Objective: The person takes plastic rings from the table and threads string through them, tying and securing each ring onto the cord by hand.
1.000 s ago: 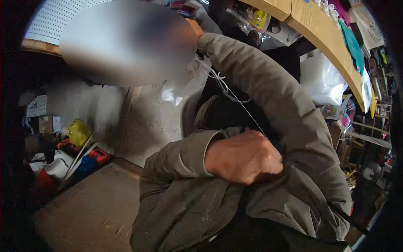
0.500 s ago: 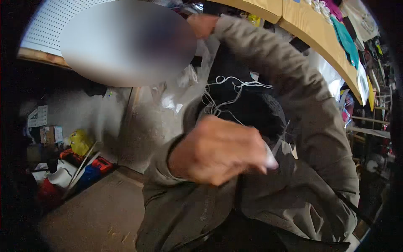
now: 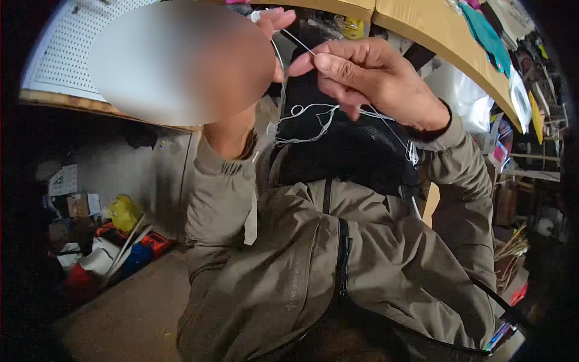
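Observation:
My right hand (image 3: 377, 78) pinches a thin white string (image 3: 298, 41) between thumb and forefinger, its other fingers loosely curled. From there the string stretches straight to my left hand (image 3: 274, 18), raised at the upper left. A blurred patch hides most of that hand; a few fingers show, with something white around one of them. More string hangs below it. Under both hands a black cloth-like item (image 3: 350, 154), partly mesh, lies across my lap. Loose loops of white cord (image 3: 319, 117) are spread over it.
A yellowish wooden table edge (image 3: 440, 42) curves across the upper right, with a teal cloth (image 3: 488, 42) on it. A perforated white board (image 3: 66, 60) stands at upper left. On the left floor are a yellow bag (image 3: 123, 212) and mixed items. Clear plastic (image 3: 461, 99) hangs at right.
My left hand has risen from in front of my chest to the upper left. My right hand has come down and right from the top, and a taut string now shows between them.

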Tool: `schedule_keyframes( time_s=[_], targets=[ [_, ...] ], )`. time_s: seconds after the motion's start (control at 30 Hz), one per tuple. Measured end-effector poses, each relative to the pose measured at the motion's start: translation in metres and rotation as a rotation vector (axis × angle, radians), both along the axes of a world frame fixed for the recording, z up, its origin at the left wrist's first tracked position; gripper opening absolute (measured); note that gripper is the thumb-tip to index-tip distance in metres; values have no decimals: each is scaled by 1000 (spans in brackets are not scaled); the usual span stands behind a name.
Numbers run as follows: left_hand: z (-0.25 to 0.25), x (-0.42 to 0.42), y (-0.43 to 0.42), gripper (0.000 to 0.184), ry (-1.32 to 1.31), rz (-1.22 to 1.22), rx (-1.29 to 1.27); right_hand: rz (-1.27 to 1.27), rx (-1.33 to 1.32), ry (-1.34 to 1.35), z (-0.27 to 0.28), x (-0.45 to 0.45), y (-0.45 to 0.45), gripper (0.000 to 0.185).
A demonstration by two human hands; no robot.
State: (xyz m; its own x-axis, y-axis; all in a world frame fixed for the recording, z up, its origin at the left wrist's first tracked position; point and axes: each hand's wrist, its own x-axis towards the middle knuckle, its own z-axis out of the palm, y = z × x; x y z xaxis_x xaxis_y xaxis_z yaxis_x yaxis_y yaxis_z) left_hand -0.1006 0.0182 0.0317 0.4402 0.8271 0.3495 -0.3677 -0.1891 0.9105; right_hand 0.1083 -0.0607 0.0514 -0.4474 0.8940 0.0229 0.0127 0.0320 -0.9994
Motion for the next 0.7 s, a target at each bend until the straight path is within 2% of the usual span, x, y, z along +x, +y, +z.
schedule_keyframes(
  time_s=[0.03, 0.07, 0.1, 0.2, 0.23, 0.3, 0.33, 0.43, 0.47, 0.5, 0.57, 0.6, 0.63, 0.7],
  targets=[
    [-5, 9, 4, 23, 146, 137, 210, -40, 34, -109, 0, 6, -5, 43],
    [-7, 15, 6, 24, 287, 275, 421, -53, 43, -103, -2, 12, -8, 43],
    [-4, 20, 4, 24, 289, 265, 429, -73, 72, -147, -4, 18, -10, 42],
    [3, 23, -9, 27, 316, 100, 196, -101, 130, -231, -24, 25, -2, 41],
    [6, 24, -12, 27, 320, 99, 199, -230, 318, -150, -40, 19, 7, 41],
    [16, 25, -20, 24, 195, -101, 30, -495, 687, 17, -61, 7, 19, 40],
    [18, 26, -21, 22, 131, -199, -54, -498, 689, 19, -57, 3, 15, 40],
    [20, 37, -22, 22, 101, -169, -34, -253, -54, 618, -42, -15, -7, 41],
    [20, 38, -20, 21, 83, -156, -24, -250, -51, 624, -39, -13, -7, 41],
    [20, 39, -17, 21, 88, -159, -22, -207, -90, 481, -37, -6, -10, 37],
    [16, 41, -11, 23, 275, 138, 240, -127, -166, 189, -33, 7, -16, 29],
    [13, 42, -9, 25, 365, 282, 374, -140, -162, 191, -31, 11, -17, 29],
    [6, 39, -2, 25, 361, 265, 382, -118, -13, 19, -28, 16, -17, 28],
    [-6, 33, 12, 25, 769, -2, 754, -115, 254, -338, -26, 31, -26, 31]
  ],
)
